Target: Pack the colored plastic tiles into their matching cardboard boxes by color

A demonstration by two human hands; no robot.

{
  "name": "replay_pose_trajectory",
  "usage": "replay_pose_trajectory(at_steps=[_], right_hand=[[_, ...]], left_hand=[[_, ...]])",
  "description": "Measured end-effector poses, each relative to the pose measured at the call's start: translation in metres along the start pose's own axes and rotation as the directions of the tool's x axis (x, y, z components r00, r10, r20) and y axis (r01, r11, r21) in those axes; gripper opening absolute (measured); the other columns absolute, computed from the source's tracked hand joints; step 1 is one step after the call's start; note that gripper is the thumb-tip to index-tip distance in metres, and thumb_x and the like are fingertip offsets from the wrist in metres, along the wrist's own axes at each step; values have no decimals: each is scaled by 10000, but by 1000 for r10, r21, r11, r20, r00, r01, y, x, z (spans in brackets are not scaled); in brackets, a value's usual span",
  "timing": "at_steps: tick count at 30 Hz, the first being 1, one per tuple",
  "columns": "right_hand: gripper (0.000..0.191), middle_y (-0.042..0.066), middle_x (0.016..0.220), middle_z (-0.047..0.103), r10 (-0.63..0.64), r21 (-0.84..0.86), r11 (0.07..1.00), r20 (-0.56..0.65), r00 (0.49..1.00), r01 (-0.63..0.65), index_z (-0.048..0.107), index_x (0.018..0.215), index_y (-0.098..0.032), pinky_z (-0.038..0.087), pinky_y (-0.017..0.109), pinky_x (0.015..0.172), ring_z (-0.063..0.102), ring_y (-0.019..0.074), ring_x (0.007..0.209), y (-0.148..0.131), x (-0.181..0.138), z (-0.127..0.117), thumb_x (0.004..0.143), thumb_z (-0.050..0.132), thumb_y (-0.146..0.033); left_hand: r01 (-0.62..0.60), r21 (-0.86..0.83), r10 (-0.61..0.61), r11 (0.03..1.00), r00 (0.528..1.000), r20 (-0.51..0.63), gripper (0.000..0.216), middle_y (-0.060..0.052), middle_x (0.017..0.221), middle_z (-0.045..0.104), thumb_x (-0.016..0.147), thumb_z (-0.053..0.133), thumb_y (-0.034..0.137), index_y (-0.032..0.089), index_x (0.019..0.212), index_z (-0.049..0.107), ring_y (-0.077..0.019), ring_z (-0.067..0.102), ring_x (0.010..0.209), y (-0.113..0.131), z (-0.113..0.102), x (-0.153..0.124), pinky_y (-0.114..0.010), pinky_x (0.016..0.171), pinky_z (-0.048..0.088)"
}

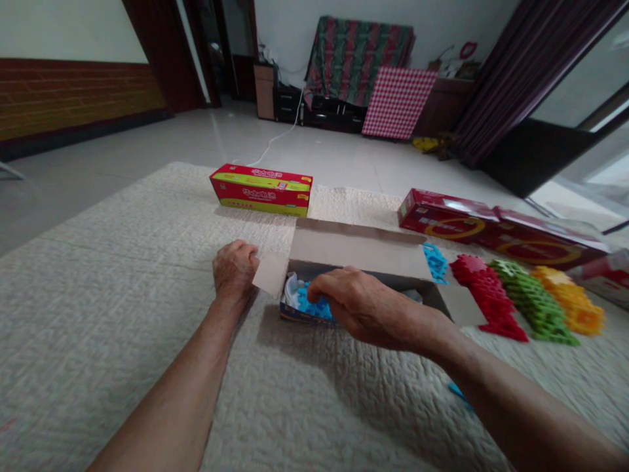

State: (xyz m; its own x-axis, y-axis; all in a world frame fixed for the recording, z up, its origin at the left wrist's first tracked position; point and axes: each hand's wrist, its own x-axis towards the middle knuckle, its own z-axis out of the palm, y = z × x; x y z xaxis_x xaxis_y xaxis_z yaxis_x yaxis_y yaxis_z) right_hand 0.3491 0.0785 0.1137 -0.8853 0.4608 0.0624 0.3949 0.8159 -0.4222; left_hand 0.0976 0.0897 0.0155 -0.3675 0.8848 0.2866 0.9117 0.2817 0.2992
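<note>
An open cardboard box [361,246] with its lid and end flaps folded out lies on the quilted cover in front of me. My right hand [361,301] reaches into it from the right, fingers bent down and closed on a blue plastic interlocking piece [319,308]; its fingertips are partly hidden. White crumpled plastic [291,288] shows at the box's left end. My left hand [234,267] rests on the cover in a loose fist, beside the left end flap [270,272]. I see nothing in its fingers.
Blue pieces [436,263] lie behind the box's right end. Rows of red [486,298], green [533,301] and yellow pieces [570,298] lie to the right. A red-and-yellow carton [263,190] stands behind, with dark red cartons [447,216] at the back right.
</note>
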Motion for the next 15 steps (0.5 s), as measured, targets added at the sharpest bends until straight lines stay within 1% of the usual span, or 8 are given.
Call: replay_pose_trajectory(at_steps=[2, 4, 7, 9, 11, 13, 15], right_hand=[[290, 49, 882, 693, -2, 3, 1000, -120, 993, 2, 644, 1011, -151, 468, 289, 762, 616, 147, 795, 0, -8, -9, 856, 431, -29], [250, 36, 841, 684, 28, -9, 999, -248, 968, -31, 644, 980, -163, 468, 282, 709, 606, 136, 725, 0, -23, -21, 888, 428, -75], [220, 7, 730, 649, 130, -40, 987, -391, 911, -158, 649, 946, -201, 451, 283, 588, 567, 131, 588, 7, -57, -42, 902, 440, -147], [194, 4, 710, 652, 209, -53, 962, -482, 851, -267, 653, 929, -238, 462, 303, 564, 588, 154, 581, 20, -83, -51, 893, 468, -191], [154, 15, 772, 693, 278, -61, 925, -564, 778, -375, 656, 917, -268, 502, 338, 609, 645, 193, 655, 38, -108, -55, 888, 507, -246], [126, 24, 842, 726, 323, -67, 884, -628, 708, -463, 664, 902, -273, 529, 369, 674, 680, 220, 728, 61, -130, -54, 879, 540, -285], [126, 33, 853, 740, 354, -55, 850, -677, 645, -524, 676, 891, -250, 532, 375, 711, 693, 221, 745, 84, -147, -50, 864, 558, -284]], left_hand=[[-4, 2, 4, 1000, 1000, -4, 331, -116, 1204, 705, 837, 502, 173, 158, 1039, 763, -285, 624, 1114, 0, 0, 0, -382, 965, 465], [1, 8, 0, 1000, 1000, -12, 321, -114, 1211, 701, 841, 506, 176, 162, 1032, 763, -283, 622, 1123, 0, 0, -1, -379, 964, 466], [0, 16, 0, 1000, 1000, -12, 314, -111, 1219, 695, 843, 511, 174, 164, 1039, 757, -275, 621, 1132, -1, 0, 0, -369, 956, 469], [-24, 20, 24, 1000, 1000, 3, 306, -105, 1173, 708, 847, 510, 178, 164, 1034, 752, -264, 636, 1090, -2, 0, 1, -359, 929, 478], [-55, 17, 55, 998, 998, 8, 294, -98, 1118, 719, 855, 501, 187, 164, 1015, 746, -249, 649, 1038, -3, 0, 1, -344, 893, 487], [-81, 5, 81, 997, 997, -12, 290, -97, 1092, 719, 860, 489, 200, 166, 1003, 739, -243, 652, 1019, -7, 2, 1, -335, 873, 489], [-113, -12, 113, 993, 993, -42, 297, -105, 1088, 713, 855, 483, 218, 165, 1008, 731, -260, 648, 1040, -14, 5, 1, -346, 879, 489]])
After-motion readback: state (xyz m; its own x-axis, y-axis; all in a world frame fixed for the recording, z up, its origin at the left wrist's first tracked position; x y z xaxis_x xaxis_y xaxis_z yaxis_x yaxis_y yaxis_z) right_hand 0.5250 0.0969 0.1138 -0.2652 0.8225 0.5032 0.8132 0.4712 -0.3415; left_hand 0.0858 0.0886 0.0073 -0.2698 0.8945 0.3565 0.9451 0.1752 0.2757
